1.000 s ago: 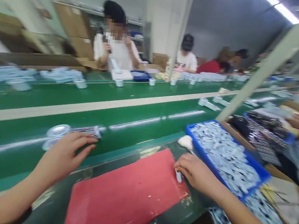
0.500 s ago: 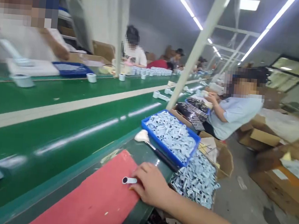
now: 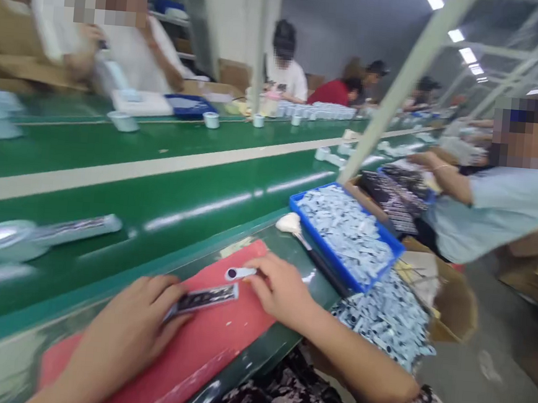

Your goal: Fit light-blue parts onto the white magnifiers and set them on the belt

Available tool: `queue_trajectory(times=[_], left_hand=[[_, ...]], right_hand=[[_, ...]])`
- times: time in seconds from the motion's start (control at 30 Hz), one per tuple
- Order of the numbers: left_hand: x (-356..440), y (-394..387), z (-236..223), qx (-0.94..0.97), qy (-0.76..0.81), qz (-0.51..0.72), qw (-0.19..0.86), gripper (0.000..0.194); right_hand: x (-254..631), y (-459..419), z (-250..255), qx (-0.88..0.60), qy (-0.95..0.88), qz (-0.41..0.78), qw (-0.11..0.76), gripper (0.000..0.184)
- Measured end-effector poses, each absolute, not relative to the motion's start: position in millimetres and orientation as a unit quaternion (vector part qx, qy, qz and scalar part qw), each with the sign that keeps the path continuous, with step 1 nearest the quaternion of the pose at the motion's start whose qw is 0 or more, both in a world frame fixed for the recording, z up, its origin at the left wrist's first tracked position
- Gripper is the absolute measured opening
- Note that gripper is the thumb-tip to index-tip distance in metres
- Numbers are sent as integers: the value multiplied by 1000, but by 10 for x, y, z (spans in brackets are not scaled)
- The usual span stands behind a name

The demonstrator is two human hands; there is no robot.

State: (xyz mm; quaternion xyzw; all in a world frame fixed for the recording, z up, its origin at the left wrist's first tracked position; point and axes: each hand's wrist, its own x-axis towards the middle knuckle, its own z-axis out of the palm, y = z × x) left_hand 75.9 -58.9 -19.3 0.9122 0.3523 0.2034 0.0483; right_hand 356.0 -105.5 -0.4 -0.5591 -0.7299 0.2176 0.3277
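Over the red mat (image 3: 221,340), we see the left hand (image 3: 135,327) curled around a handle (image 3: 210,297) and the right hand (image 3: 285,293) pinching a small piece (image 3: 241,274). We judge this a pairing step; the next move seemingly calls for aligning both parts.

Slanted pale post (image 3: 407,82), glowing ceiling lights (image 3: 468,55)

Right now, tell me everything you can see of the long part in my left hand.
The long part is narrow and straight-sided, with a pale bluish, plastic-looking end and a dark upper face that shows shiny patches. Your left hand grips one end and hides it. The free end points rightward in the picture, near the small pale piece in your right hand. It lies over the red mat; whether it touches the mat is unclear.
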Motion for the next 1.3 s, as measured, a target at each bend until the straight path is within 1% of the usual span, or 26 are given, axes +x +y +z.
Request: queue_trajectory(times=[0.07,0.13,0.23,0.33,0.4,0.5,0.57,0.67,0.73,0.8,0.83,0.87,0.93,0.97,1.0,1.07,1.13,1.23,1.3], left_hand=[[767,-661,-176,913,370,166,41,29],[755,-693,-124,910,380,157,62,31],[732,-743,-36,893,387,189,133,38],[731,-796,-1,878,378,229,184,38],[738,-810,-12,873,374,243,196,35],[748,-803,-47,869,377,253,196,24],[756,-798,-69,867,379,258,195,20],[774,-809,-87,860,387,264,203,16],[788,-830,-85,856,392,271,200,15],[795,-863,-70,858,391,273,190,15],[796,-885,-59,862,387,271,185,15],[794,-912,-46,866,383,266,181,15],[787,-980,-27,876,377,246,175,15],[786,-1019,-23,880,376,236,168,16],[787,-1060,-26,884,377,225,159,17],[800,-1138,-52,889,384,209,133,19],[821,-1200,-95,891,395,202,102,22],[842,-1244,-152,892,402,197,60,25],[842,-1241,-163,899,392,186,56,26]], right_hand=[[3481,-1016,-14,-538,-741,229,329,14],[3387,-985,-27,-517,-759,244,311,13],[3221,-975,-23,-496,-788,249,266,14],[3062,-981,1,-484,-814,225,230,18],[2987,-980,23,-479,-829,206,203,20],[2950,-977,61,-480,-840,185,174,20],[2968,-974,72,-479,-838,189,181,19],[3019,-956,20,-478,-811,233,244,14],[3050,-935,-57,-477,-775,299,288,10],[3080,-915,-133,-476,-735,374,304,9],[3095,-909,-157,-473,-721,407,301,15],[3110,-909,-168,-470,-715,428,291,28],[3135,-925,-149,-464,-735,428,247,52],[3142,-941,-126,-458,-755,415,216,56],[3143,-962,-99,-453,-775,399,186,55],[3129,-1012,-55,-449,-803,362,149,46],[3102,-1066,-41,-451,-814,336,145,41],[3071,-1129,-68,-451,-824,308,154,40],[3065,-1149,-93,-449,-826,303,155,40]])
